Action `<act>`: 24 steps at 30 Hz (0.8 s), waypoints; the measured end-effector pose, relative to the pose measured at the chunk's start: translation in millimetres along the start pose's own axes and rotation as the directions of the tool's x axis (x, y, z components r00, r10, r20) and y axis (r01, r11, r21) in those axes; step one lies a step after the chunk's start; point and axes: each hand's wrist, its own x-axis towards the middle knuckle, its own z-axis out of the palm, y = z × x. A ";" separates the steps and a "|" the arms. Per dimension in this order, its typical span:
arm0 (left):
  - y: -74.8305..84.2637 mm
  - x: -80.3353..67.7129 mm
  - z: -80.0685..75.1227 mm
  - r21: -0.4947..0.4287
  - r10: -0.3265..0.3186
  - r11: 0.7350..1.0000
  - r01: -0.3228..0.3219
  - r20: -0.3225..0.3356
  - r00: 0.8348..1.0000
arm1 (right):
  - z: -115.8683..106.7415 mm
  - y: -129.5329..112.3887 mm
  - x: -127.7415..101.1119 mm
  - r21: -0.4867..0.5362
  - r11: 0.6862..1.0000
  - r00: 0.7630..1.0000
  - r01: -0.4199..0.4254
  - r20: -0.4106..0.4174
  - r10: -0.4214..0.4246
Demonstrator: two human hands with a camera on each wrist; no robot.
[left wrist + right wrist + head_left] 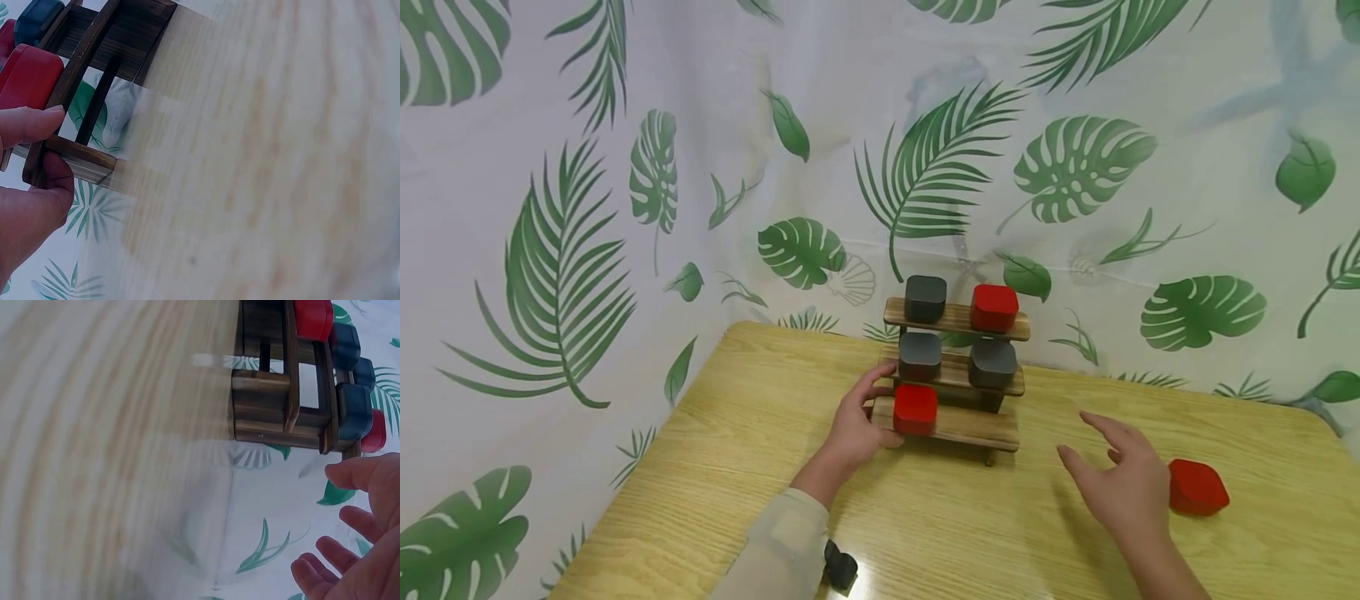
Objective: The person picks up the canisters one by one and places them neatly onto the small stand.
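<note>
A three-tier wooden display stand [973, 425] stands near the back of the table. On its lowest tier, at the left, sits a red rounded-square box [915, 408]. Two dark grey boxes of that shape fill the middle tier, left [920, 356] and right [992, 362]. The top tier bears a dark grey box [925, 298] and a red box [995, 307]. My left hand [854, 429] grips the stand's left end; the left wrist view shows thumb and finger [57, 178] around the wood. Right of the stand, my right hand [1126, 487] hovers with fingers apart, holding nothing.
Another red box [1197, 486] lies on the wooden table [760, 392], just beyond my right hand. A small black object [840, 567] is by my left sleeve at the front. Behind the table hangs a leaf-printed cloth [820, 167], which also runs along the left side.
</note>
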 end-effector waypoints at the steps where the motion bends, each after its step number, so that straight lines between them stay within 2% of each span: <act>1: 0.0 0.2 0.0 0.000 -0.002 1.000 0.002 0.001 1.000 | -1.0 1.2 0.1 -0.006 1.000 1.000 -0.007 -0.003 0.007; 10: 7.7 -2.3 0.6 -0.011 0.002 1.000 -0.002 0.010 1.000 | -10.1 11.9 0.5 -0.070 0.996 0.998 -0.056 -0.025 0.054; 17: -0.8 0.9 -0.2 -0.010 -0.002 1.000 0.002 0.002 1.000 | -16.5 19.5 3.0 -0.086 0.993 0.996 -0.084 -0.035 0.081; 24: -0.2 -0.4 0.3 -0.013 -0.002 1.000 0.002 0.000 1.000 | -20.5 28.0 3.3 -0.103 0.988 0.994 -0.113 -0.026 0.111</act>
